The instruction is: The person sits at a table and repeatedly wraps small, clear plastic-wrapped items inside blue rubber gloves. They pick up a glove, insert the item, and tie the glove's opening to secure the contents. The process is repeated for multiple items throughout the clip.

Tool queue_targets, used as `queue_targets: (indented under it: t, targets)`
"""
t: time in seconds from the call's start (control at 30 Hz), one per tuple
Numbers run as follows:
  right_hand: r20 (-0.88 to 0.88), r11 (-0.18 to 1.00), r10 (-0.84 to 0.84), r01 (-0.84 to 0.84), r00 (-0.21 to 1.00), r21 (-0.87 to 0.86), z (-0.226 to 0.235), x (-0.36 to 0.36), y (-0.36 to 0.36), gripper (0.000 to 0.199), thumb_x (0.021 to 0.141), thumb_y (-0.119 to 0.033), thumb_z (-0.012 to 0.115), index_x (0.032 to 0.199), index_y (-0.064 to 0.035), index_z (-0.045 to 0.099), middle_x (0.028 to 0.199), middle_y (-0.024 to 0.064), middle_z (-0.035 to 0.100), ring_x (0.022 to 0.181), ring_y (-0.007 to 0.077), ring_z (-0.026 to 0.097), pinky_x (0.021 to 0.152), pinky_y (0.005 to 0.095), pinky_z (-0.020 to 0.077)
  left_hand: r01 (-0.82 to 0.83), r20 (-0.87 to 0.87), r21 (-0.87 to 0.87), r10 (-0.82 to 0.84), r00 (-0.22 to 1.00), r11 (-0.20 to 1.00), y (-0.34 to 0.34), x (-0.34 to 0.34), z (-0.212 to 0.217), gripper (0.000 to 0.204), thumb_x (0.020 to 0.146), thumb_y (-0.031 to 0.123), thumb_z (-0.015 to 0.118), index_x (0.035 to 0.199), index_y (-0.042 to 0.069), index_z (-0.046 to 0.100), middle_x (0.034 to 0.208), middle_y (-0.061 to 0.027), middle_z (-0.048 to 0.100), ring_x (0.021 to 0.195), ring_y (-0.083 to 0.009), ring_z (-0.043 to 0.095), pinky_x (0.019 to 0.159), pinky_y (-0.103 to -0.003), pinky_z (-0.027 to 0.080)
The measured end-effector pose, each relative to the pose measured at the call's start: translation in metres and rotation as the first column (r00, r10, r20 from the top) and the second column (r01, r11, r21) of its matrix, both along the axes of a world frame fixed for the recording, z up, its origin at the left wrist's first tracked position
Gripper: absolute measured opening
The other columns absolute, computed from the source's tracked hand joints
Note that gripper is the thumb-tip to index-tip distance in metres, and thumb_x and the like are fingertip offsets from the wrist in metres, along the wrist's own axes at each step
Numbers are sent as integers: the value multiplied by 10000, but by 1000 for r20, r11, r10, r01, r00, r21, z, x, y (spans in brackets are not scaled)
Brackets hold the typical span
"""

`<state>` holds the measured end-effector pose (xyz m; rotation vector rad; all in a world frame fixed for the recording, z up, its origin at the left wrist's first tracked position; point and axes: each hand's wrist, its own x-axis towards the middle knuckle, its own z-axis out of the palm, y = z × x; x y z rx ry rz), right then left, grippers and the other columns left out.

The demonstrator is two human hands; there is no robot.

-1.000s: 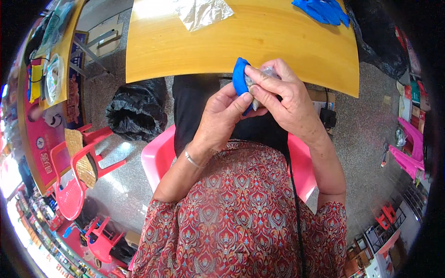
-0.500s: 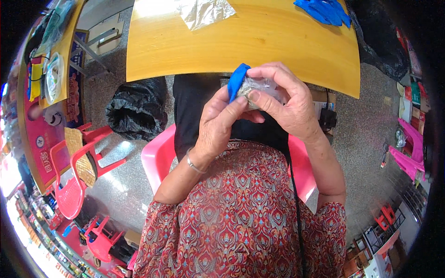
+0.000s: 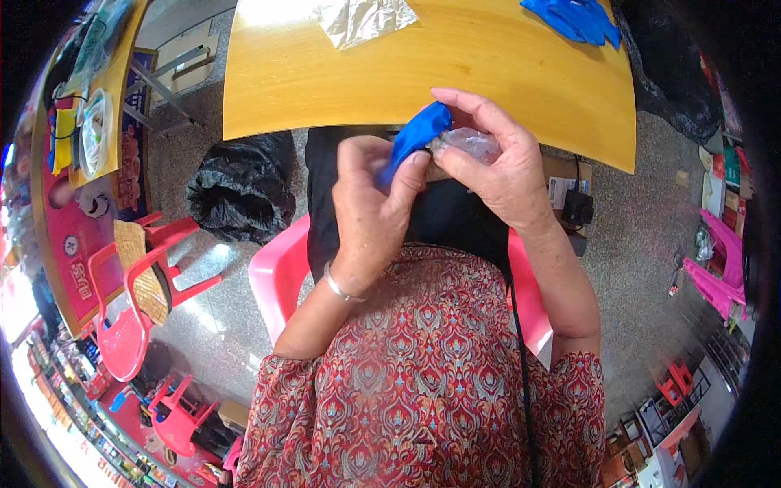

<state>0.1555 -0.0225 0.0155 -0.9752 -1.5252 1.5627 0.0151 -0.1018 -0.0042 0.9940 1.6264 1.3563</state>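
Blue fabric (image 3: 421, 132) lies between the left hand (image 3: 368, 189) — pinching it — and the right hand (image 3: 506, 167), holding a clear bag (image 3: 477, 145).

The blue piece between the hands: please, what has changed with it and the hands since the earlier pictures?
The blue piece now leans further right, and less of the clear bag's filled part shows. The left hand has shifted slightly left, and the right hand's index fingertip has lifted off the blue piece. The crumpled clear plastic and blue heap stayed on the table.
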Motion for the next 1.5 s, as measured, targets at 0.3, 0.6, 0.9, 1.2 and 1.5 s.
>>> queue_targets:
  t: [0.3,0.6,0.9,1.2,1.5]
  targets:
    - [66,1000,-18,16,998,21,-5,0,9,449,769,-54,705,1201,-30,584,1008,57,647,930,110,598,847,260,487,223,-724,391,149,673,893,26,-11,11,252,707,-2,725,922,28,598,805,-105,566,727,-297,545,672,-392,448]
    - [-2,997,-78,78,997,7,-2,-5,9,411,751,-41,705,1149,-29,602,963,50,651,896,110,609,820,254,494,128,-544,349,89,834,928,27,-10,15,106,799,-16,649,881,0,584,806,-140,572,723,-308,560,667,-363,458]
    - [82,983,-139,127,987,136,-3,-11,6,360,746,-39,673,1100,-21,610,928,60,654,867,114,621,770,258,504,233,-504,312,-48,862,921,27,-17,17,100,805,-14,631,883,11,572,814,-135,564,758,-309,545,686,-371,438]
    - [114,952,-160,123,981,279,-9,-11,3,327,746,-40,655,1070,-16,619,917,86,672,864,147,645,772,282,509,297,-649,403,41,760,866,20,-11,6,170,767,-16,658,908,35,578,825,-120,571,745,-302,539,662,-380,406]
    - [40,990,-106,101,994,100,7,2,15,432,769,-78,717,1162,-56,541,959,112,658,891,157,639,773,289,509,90,487,121,-138,863,989,36,-15,-2,298,989,176,488,1200,-27,540,975,-50,610,845,-103,562,754,-245,467]
